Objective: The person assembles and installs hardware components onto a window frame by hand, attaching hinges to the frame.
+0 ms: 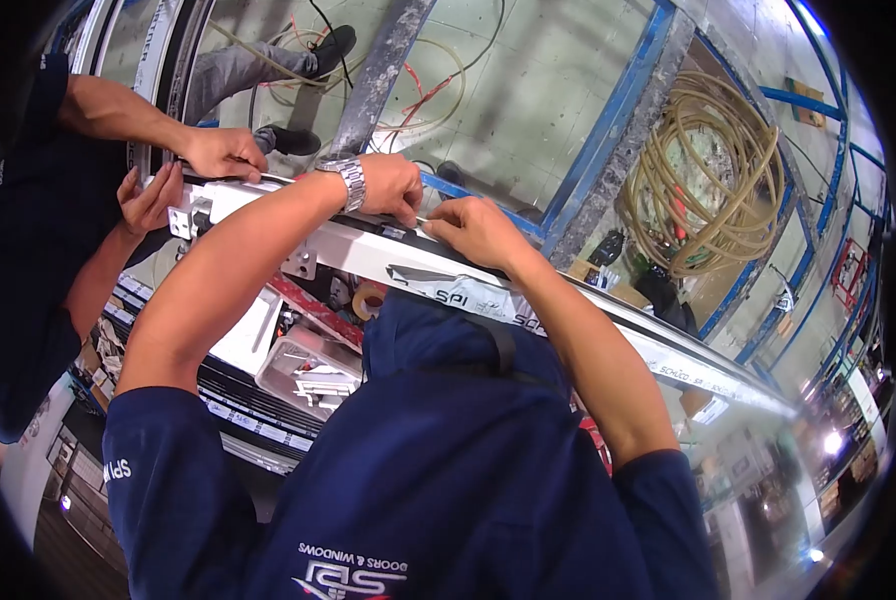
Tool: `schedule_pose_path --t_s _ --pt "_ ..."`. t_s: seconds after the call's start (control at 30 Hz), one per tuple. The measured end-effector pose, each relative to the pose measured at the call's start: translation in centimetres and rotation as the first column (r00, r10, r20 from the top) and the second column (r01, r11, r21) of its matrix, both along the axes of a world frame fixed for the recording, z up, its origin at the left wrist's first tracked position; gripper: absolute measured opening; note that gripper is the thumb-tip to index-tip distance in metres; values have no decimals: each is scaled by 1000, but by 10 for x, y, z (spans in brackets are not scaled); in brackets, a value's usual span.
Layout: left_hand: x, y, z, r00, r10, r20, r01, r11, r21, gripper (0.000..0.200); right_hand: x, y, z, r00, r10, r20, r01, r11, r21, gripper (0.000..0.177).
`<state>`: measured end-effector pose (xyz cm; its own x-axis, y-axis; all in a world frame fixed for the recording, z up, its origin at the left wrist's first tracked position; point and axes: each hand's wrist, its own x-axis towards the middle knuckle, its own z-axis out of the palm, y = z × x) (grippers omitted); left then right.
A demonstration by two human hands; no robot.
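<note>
A long white frame profile with printed protective film runs across the view in front of my body. My left hand, with a metal watch at the wrist, is closed with its fingertips at the profile's far edge. Close beside it on the right, my right hand is pinched at the same edge. A small gap separates the two hands. Whatever lies between their fingertips is too small to make out. Loose grey-white film marked "SPI" hangs on the profile's near side, below my right hand.
At the left, a co-worker's hands touch the profile's end near a metal bracket. Below the profile are a clear plastic tray of small parts and a tape roll. Coiled hose lies beyond the blue metal frame.
</note>
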<state>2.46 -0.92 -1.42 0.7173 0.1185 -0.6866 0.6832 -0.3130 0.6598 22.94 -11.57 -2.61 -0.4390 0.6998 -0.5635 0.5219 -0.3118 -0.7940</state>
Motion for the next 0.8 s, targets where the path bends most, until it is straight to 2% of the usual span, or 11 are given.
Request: schedule_pose_path --t_s 0.03,0.1,0.13,0.23,0.33,0.53,0.6,0.63,0.67,0.73,0.8 --pt "-1 1 2 1000 -5 0 5 1000 24 22 -2 -2 2 999 21 47 -28 989 146 29" --pt "0 -2 6 999 -40 -14 41 993 112 20 -5 2 10 963 189 191 -235 937 257 25" --pt "1 -4 8 998 -58 -17 60 986 155 19 -6 4 14 926 259 273 -338 893 298 24" --pt "-1 -7 4 998 -42 40 35 985 170 17 -9 5 14 878 342 335 -444 842 305 22" --pt "-1 -10 4 999 -23 32 18 986 167 17 -12 8 24 925 219 309 -293 931 217 20" --pt "0 -17 5 996 -11 87 -8 977 213 15 -14 4 8 977 65 203 -109 970 218 21" --pt "0 -12 2 993 -38 115 12 976 216 16 -8 -1 7 996 16 84 -26 993 114 20" --pt "-1 -6 2 991 -38 128 18 988 156 19 -5 6 5 1000 -10 22 8 997 75 20" --pt "3 -1 -1 996 -38 81 31 996 82 20 -2 7 1 1000 -15 -9 15 1000 -22 22" --pt "9 -3 4 997 -65 49 59 992 113 22 2 3 4 1000 -7 -4 7 999 54 23" --pt "13 -8 7 995 -91 32 84 982 169 23 5 0 5 999 41 26 -42 998 42 25"
